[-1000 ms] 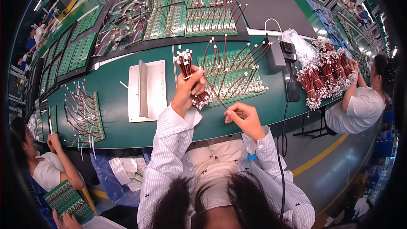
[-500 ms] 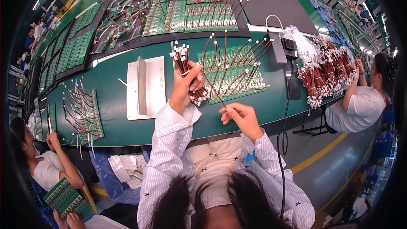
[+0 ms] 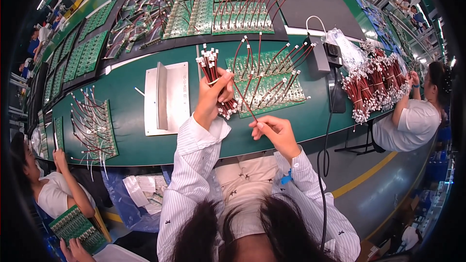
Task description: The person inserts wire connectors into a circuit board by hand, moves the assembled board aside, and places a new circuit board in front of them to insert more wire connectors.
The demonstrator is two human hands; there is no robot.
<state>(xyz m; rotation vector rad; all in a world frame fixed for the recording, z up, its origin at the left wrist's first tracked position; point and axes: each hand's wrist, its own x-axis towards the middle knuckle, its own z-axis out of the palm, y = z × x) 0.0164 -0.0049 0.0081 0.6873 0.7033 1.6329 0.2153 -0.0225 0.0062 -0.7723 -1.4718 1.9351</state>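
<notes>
My left hand [image 3: 215,96] is closed around a bundle of red-and-black cables [image 3: 209,69]. Their white connectors stick out above and below the fist. A single cable [image 3: 246,101] runs slantwise from my left fingers down to my right hand [image 3: 275,133], which pinches its lower end between thumb and fingertips. The tip inside that pinch is hidden. Just beyond my hands lies a green circuit board panel [image 3: 291,98] on the green table [image 3: 131,140]. Several similar cables stand up from it in rows.
Left of my hands rests a metal plate with an upright fin [image 3: 162,97]. Cable bundles [image 3: 374,87] are heaped at the right, near a power adapter [image 3: 318,60] and its hanging black cord [image 3: 321,174]. More board panels [image 3: 194,17] fill the back. Co-workers sit on both sides.
Both hands keep their hold on the bundle and the single cable, almost unmoved. The view has shifted very slightly.
</notes>
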